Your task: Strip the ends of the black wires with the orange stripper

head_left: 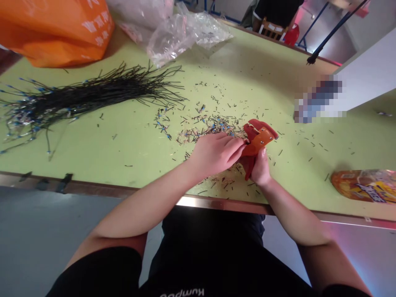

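Observation:
My right hand is wrapped round the grip of a red and orange wire stripper, its head tilted up to the right. Close against the tool's jaw side, the fingers of my left hand are pinched together. What they hold is hidden behind the fingers. Below and around both hands lies a heap of short black, blue and copper-coloured wire scraps. Off to the left, a long bundle of black wires rests on the table, with blue tips at its left end.
An orange bag and crumpled clear plastic bags sit at the back left. A snack packet lies on the right of the green table. A white panel stands at the right, near a black plug. A person is beyond the table.

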### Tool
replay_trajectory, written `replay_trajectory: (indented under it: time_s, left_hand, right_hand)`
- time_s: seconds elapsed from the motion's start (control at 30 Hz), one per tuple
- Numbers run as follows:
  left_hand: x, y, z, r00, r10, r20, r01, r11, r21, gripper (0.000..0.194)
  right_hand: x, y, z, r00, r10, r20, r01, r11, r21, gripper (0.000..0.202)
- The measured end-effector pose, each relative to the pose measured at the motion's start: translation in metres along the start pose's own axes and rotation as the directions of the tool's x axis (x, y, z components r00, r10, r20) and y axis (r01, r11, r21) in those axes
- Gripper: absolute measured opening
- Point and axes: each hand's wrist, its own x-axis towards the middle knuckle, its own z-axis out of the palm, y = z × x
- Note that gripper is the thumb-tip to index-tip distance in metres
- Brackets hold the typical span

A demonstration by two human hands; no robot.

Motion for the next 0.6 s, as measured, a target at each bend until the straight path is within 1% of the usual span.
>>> replay_trajectory:
  time_s: [0.13, 0.27, 0.4, 0.5, 0.6]
  left_hand:
    - [0.0008, 0.0012, -0.0017, 1.000, 0.003, 0.018, -0.003, 1.000, -0.004, 0.021]
    - [0.0008, 0.0033, -0.0029, 1.000, 0.006, 0.012, -0.006, 1.000, -0.018, 0.020]
    - [-0.0004, 0.0058, -0.0032, 1.000, 0.015, 0.024, -0.014, 0.999, -0.033, 0.019]
    - [-0.0009, 0.0074, -0.0035, 0.999, 0.036, -0.001, -0.036, 0.999, -0.037, 0.018]
    - [-0.0005, 0.0089, -0.0046, 0.998, 0.052, -0.043, -0.054, 0.998, -0.040, 0.018]
  right_hand:
    - [-0.0015, -0.0034, 0.0039, 0.998, 0.013, -0.066, -0.013, 1.000, 0.002, 0.072]
    - [-0.0031, -0.0036, 0.0046, 0.997, 0.003, -0.077, -0.002, 1.000, 0.006, 0.069]
    - [-0.0045, -0.0035, 0.0057, 0.993, -0.015, -0.119, 0.007, 0.998, -0.067, 0.071]
    - [-0.0047, -0.0053, 0.0072, 0.991, -0.040, -0.129, 0.022, 0.990, -0.140, 0.072]
    - [-0.0045, -0.0078, 0.0079, 0.987, -0.059, -0.147, 0.044, 0.994, -0.104, 0.067]
